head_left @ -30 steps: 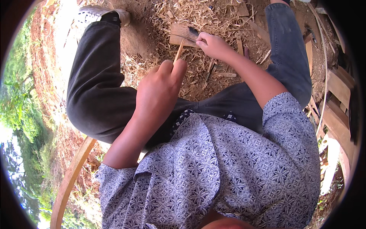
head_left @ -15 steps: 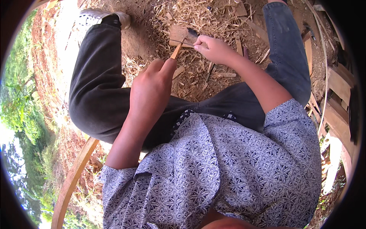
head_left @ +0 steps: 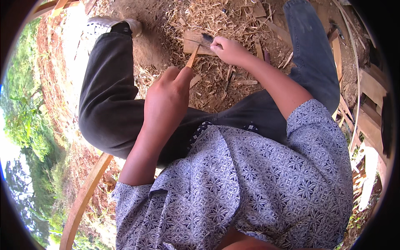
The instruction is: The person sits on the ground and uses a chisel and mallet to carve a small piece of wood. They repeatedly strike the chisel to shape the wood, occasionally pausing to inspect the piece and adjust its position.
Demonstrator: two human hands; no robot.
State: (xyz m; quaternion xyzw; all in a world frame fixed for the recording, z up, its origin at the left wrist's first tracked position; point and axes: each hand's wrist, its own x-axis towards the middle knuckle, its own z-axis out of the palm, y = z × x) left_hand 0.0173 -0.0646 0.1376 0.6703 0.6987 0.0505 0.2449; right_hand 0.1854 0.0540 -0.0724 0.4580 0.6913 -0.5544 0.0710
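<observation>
My left hand (head_left: 166,93) is closed around a narrow, tapering piece of light wood (head_left: 193,57), whose pointed far end reaches the small wooden block on the ground. My right hand (head_left: 227,50) pinches a thin dark rod (head_left: 192,41); its exact kind is too small to tell. The rod lies across the tip of the wood piece or just beyond it, over the flat wooden block (head_left: 189,46). A black patch or tuft (head_left: 207,37) shows at the block's right edge, beside my right fingers. Whether the rod touches the block I cannot tell.
Wood shavings (head_left: 204,16) and chips cover the brown soil between my outstretched legs. Planks and offcuts (head_left: 371,125) pile up at the right, beside a long thin pale strip (head_left: 355,83). A curved wooden bar (head_left: 83,196) stands at the lower left, with green plants beyond.
My right hand has shifted slightly left, and the rod's free end reaches farther left. The tip of the wood piece has moved slightly down and left. Both hands keep their hold.
</observation>
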